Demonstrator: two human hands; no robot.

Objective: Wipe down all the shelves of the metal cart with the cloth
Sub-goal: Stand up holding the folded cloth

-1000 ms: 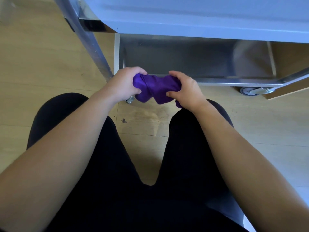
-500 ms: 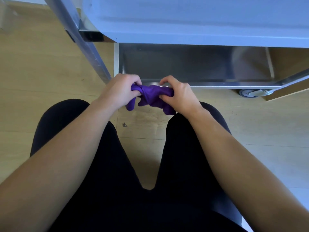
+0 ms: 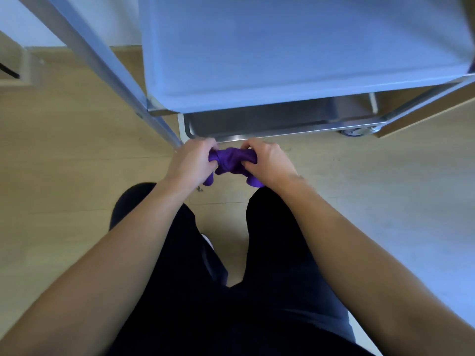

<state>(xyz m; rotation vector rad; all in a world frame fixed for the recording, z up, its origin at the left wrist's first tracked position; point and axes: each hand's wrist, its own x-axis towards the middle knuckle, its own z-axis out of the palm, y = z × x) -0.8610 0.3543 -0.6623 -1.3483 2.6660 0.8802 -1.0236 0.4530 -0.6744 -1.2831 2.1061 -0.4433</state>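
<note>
A bunched purple cloth [image 3: 232, 160] is held between both hands just in front of the metal cart's near edge. My left hand [image 3: 191, 160] grips its left end and my right hand [image 3: 270, 163] grips its right end, fingers curled into the fabric. The metal cart [image 3: 282, 47] stands ahead, its upper shelf filling the top of the view. Below it the bottom shelf [image 3: 270, 122] shows as a narrow steel strip, mostly hidden by the shelf above.
The cart's slanted left leg [image 3: 108, 70] runs from the top left to the floor by my left hand. A caster wheel [image 3: 357, 131] sits under the cart's right end. Wooden floor [image 3: 77, 163] surrounds the cart. My dark-trousered legs [image 3: 231, 291] fill the lower middle.
The view has risen, so the upper shelf now covers most of the bottom shelf. Both hands still hold the cloth, which is more tightly bunched than before.
</note>
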